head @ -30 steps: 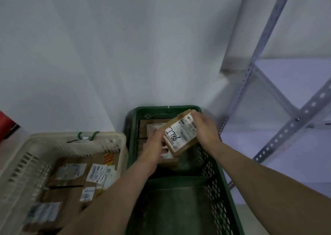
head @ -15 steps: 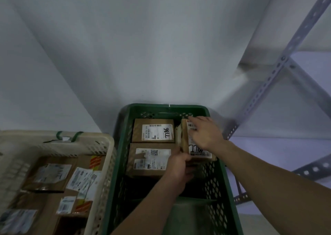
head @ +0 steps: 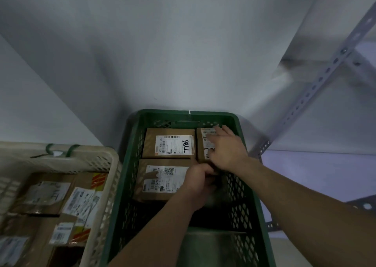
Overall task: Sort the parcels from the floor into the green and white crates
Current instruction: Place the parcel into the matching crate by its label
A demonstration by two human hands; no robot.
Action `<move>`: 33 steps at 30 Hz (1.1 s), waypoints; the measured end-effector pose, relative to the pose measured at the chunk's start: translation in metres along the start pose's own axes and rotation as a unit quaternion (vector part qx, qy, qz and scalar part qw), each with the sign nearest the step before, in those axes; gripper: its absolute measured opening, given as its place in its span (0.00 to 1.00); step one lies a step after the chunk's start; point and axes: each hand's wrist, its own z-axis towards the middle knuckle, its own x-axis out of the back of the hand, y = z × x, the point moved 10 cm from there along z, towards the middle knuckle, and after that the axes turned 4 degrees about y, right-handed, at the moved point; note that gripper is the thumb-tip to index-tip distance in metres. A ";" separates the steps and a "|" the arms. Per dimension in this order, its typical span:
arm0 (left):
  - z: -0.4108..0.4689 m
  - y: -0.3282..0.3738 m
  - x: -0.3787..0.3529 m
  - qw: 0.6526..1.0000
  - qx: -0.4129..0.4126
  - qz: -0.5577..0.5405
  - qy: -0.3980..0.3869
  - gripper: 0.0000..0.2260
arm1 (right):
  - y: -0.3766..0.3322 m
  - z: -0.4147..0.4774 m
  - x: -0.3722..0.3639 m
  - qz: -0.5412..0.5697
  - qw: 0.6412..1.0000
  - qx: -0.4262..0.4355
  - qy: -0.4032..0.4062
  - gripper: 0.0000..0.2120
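Your right hand [head: 227, 148] rests flat on the small parcel [head: 200, 151], fingers [head: 225, 130] released and straight. Your left hand [head: 198, 183] is curled at the small parcel's near end; you cannot tell whether it grasps.

The small parcel lies label up in the green crate [head: 183, 115], in the far right corner. Its long axis runs near to far along the right wall. It is brown cardboard with a white label.

The far parcel [head: 168, 143] and the near parcel [head: 160, 180] lie to its left.

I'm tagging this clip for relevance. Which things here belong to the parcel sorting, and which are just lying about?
Part of the job: green crate; white crate; small parcel under the right hand, left hand at its near end; far-left parcel; near-left parcel.
Just there: metal shelving upright; wall.
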 end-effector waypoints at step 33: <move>-0.193 0.051 0.155 0.986 -0.130 0.000 0.107 0.25 | -0.104 -0.098 0.066 0.511 0.846 -0.127 0.087 0.22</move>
